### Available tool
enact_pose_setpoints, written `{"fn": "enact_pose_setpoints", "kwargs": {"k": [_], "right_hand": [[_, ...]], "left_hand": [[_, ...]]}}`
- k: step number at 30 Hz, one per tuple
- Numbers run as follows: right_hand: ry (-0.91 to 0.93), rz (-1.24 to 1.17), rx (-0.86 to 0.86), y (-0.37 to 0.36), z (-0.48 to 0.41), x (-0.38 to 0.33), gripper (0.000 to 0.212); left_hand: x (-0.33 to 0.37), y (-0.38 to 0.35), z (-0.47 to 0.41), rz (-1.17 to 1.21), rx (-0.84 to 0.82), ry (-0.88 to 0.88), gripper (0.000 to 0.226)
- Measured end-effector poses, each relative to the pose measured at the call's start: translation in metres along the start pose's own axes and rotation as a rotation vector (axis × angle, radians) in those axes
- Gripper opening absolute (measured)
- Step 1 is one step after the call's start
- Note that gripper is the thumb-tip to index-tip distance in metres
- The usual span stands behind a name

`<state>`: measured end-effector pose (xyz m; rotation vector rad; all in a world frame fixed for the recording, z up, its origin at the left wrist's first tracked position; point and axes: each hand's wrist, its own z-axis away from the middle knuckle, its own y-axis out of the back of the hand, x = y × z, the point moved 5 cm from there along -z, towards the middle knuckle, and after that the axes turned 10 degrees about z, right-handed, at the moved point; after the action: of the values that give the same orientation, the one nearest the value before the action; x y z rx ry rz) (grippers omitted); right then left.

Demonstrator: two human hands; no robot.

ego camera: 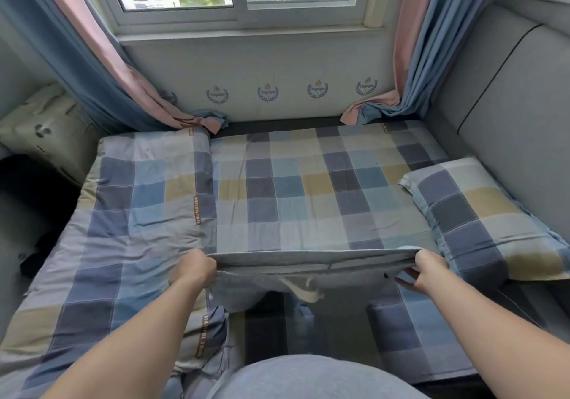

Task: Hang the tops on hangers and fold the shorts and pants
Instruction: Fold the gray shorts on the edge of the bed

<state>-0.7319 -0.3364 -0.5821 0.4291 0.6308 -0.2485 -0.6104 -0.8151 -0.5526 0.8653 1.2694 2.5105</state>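
Fingers (207,268) of our left hand (192,270) and our right hand (427,270) are clamping on the two ends of the waistband of a pale blue garment (308,270), shorts or pants we cannot tell. Head view: we are holding its long axis running left to right, each hand equally near, just over the checked bed (308,183); a folded quilt (138,198) is lying left, a pillow (481,213) right, a window (234,13) beyond.

Quilt (123,213) left, pillow (481,213) right, on the bed (308,189).
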Motion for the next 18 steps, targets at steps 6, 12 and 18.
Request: {"fn": "enact_pose_setpoints", "kwargs": {"k": [6,12,18], "right_hand": [[0.013,0.036,-0.151,-0.023,-0.001,-0.024,0.039],[0.718,0.941,0.068,-0.014,0.021,-0.076,0.033],[0.372,0.531,-0.174,-0.02,0.027,-0.06,0.04]], "left_hand": [[-0.008,-0.01,-0.007,0.328,-0.009,0.098,0.017],[-0.019,-0.017,-0.016,1.165,-0.164,0.45,0.026],[-0.018,-0.011,-0.009,1.459,-0.309,0.581,0.028]]}}
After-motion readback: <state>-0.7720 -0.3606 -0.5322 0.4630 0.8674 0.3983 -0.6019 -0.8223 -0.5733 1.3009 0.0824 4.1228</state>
